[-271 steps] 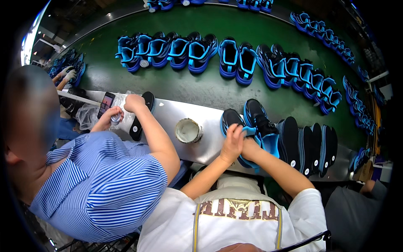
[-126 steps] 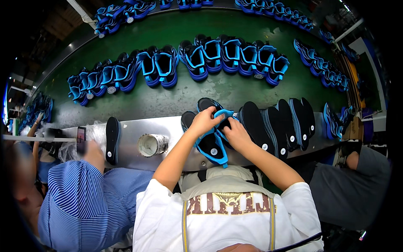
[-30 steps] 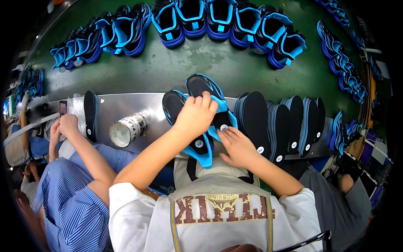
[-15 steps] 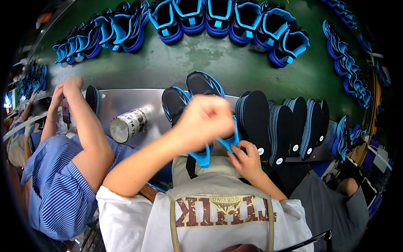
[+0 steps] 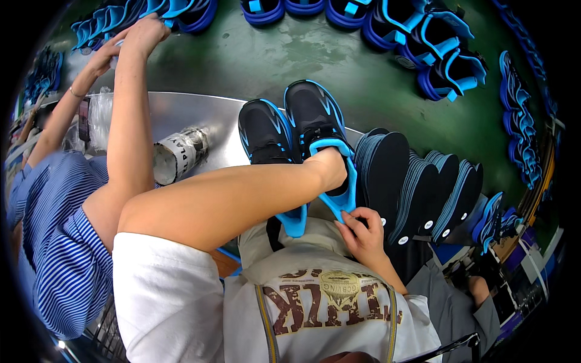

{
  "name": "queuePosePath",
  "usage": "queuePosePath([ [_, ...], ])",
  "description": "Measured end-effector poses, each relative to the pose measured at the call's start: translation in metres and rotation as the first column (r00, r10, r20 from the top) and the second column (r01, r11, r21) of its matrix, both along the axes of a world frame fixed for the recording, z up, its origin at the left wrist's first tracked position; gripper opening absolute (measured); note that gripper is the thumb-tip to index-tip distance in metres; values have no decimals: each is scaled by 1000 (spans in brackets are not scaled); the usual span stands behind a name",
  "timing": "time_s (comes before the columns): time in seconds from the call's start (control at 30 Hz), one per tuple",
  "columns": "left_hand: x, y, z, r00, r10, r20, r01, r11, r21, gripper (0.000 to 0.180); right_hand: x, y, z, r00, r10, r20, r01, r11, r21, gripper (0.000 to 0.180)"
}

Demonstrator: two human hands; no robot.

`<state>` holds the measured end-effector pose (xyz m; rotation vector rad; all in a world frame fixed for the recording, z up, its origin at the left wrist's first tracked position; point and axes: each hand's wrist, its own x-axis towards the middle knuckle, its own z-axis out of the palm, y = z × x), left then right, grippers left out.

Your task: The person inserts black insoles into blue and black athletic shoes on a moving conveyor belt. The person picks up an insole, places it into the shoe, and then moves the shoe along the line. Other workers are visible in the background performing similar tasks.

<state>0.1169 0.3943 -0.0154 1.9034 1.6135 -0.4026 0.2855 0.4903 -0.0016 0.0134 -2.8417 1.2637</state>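
Two black sneakers with bright blue linings stand side by side before me, toes pointing away. Into the opening of the right sneaker goes my left hand; its fingers are hidden inside the shoe. Thumb and fingers of my right hand pinch the blue heel collar of that same sneaker. The left sneaker lies partly behind my left forearm. Just right of the pair, stacked black-and-blue insoles stand on edge, close to my right hand.
A tape-wrapped, can-like cylinder lies on the metal ledge at left. Several sneakers line the green surface at the back and right. A co-worker in a striped top reaches toward the shoes at far left. More insole stacks stand rightward.
My left fist has come down from above the sneakers, and that hand is now inside the right one. My right hand keeps its pinch. The co-worker's arms have stretched farther toward the back.
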Motion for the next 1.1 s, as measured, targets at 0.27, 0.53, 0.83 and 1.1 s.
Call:
queuePosePath([
  [0.27,1,-13,-1,956,232,182,-256,959,125,8,7,0,-6,1000,-13,0,13,999,-43,29],
  [0.53,-5,-7,5,973,163,162,-185,974,128,8,6,5,-8,999,-20,-35,19,999,-44,29],
  [0.83,-6,4,9,949,164,270,-164,986,-24,8,2,3,-2,994,-25,-103,25,1000,-5,27],
  [1.1,-17,-67,149,-213,365,906,-977,-98,-191,12,-16,-1,19,976,108,-187,-61,968,242,34],
])
